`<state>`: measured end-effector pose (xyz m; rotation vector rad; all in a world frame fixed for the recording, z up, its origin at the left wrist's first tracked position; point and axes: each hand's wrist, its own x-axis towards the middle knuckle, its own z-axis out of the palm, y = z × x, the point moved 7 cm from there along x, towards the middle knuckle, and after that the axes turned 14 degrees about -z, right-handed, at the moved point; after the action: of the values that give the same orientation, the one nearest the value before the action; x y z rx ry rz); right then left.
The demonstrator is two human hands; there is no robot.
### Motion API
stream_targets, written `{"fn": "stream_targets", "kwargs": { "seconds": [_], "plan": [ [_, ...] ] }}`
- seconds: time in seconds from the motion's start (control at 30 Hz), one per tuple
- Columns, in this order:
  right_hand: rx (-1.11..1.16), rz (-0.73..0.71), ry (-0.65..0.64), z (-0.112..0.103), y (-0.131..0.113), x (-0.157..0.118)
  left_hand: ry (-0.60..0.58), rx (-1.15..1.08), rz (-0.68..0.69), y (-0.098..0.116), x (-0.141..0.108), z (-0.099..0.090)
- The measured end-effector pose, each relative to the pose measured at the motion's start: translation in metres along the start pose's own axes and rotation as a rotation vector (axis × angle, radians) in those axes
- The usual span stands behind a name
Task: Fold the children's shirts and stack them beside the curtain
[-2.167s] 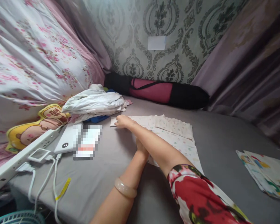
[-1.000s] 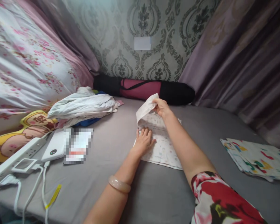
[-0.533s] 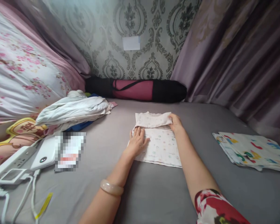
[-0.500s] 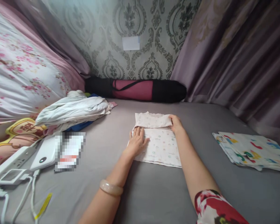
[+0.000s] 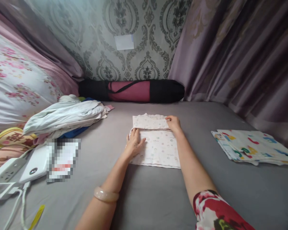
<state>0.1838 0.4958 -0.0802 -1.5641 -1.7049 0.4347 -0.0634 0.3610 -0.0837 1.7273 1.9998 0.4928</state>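
A white garment [image 5: 158, 148] with small pale prints lies folded on the grey bed sheet, its far end doubled over as a narrow flap [image 5: 150, 123]. My left hand [image 5: 134, 143] rests on the left side of the cloth, fingers stretched out just below the flap. At the flap's right end, my right hand [image 5: 174, 124] pinches the fabric between thumb and fingers. What kind of garment it is cannot be made out.
Folded white cloth with colourful prints [image 5: 259, 145] lies to the right. Leftward are a clothes heap [image 5: 67, 116], a white power bank [image 5: 37, 163], a power strip [image 5: 6, 172] and cables. A long black and maroon bag [image 5: 129, 91] lies against the wall.
The view has turned slightly to the right, shifting everything left in the picture. The flap looks a little flatter, with my right hand still at its end. My left hand stays on the cloth.
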Motion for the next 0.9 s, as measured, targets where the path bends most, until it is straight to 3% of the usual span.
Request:
{"fn": "stream_targets", "kwargs": {
  "seconds": [0.17,0.43,0.6,0.73,0.9],
  "plan": [
    [-0.234,-0.106,-0.014,-0.006,-0.016,-0.008,-0.027,0.084,-0.003,0.0,-0.001,0.004],
    [-0.482,-0.223,-0.158,0.005,-0.036,-0.016,-0.04,0.086,-0.029,0.0,-0.001,0.004],
    [-0.573,-0.315,-0.259,0.029,-0.062,-0.03,-0.041,0.089,-0.01,0.003,-0.003,0.003],
    [-0.566,-0.259,-0.352,0.05,-0.068,-0.041,-0.045,0.116,-0.028,0.003,-0.003,0.004],
    [-0.576,-0.159,-0.459,0.052,-0.06,-0.041,-0.072,0.074,-0.056,0.002,-0.002,0.003]
  ]
}}
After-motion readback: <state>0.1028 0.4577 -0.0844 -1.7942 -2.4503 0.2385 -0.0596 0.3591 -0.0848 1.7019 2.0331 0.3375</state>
